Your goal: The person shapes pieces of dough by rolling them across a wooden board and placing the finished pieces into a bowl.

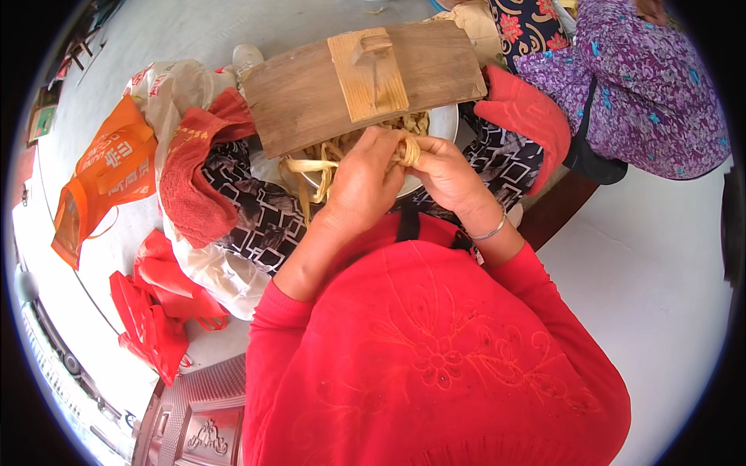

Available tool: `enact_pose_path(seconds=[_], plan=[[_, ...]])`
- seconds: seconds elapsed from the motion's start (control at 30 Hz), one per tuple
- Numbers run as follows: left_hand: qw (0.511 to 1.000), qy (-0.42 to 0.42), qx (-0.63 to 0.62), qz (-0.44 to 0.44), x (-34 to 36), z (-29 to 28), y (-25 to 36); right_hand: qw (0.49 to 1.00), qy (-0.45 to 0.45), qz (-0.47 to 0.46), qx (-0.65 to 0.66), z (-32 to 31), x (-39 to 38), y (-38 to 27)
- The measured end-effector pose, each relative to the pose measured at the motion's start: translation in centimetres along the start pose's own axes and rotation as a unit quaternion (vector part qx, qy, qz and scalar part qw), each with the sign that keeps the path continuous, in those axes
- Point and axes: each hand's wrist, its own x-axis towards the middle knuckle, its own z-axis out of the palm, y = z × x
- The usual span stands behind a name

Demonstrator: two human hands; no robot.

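Observation:
My left hand (364,180) and my right hand (449,177) meet just below a wooden board, fingers closed. Between them is a small coil of pale yellow, straw-like strips (409,152), pinched by both hands. A loose end of the strips (309,166) trails out to the left of my left hand and hangs down. Behind my hands, more tangled yellow-brown strips (416,123) lie in a pale basin (444,128), partly hidden by the board and my hands. My fingertips and the exact winding are partly covered.
The curved wooden board (291,97) spans above my lap, a lighter wooden plate with a block (367,74) on it. Red towels (198,182) drape my knees. An orange bag (109,175) and red bags (159,299) lie left. A person in purple floral clothing (645,93) sits right.

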Motion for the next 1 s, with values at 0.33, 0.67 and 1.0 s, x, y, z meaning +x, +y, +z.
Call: enact_pose_path(seconds=[0.33,0.67,1.0], plan=[[0.972,0.023,-0.142,-0.183,2.3,1.6,-1.4,0.773,0.163,-0.367,-0.491,2.0,0.9,-2.3],[0.990,0.074,0.106,-0.056,-2.5,-1.1,-1.8,0.922,0.122,-0.265,-0.254,0.5,1.3,-1.4],[0.964,0.086,0.245,0.051,-0.1,-3.6,-2.0,0.774,0.003,-0.184,-0.607,-0.7,-0.1,-6.6]])
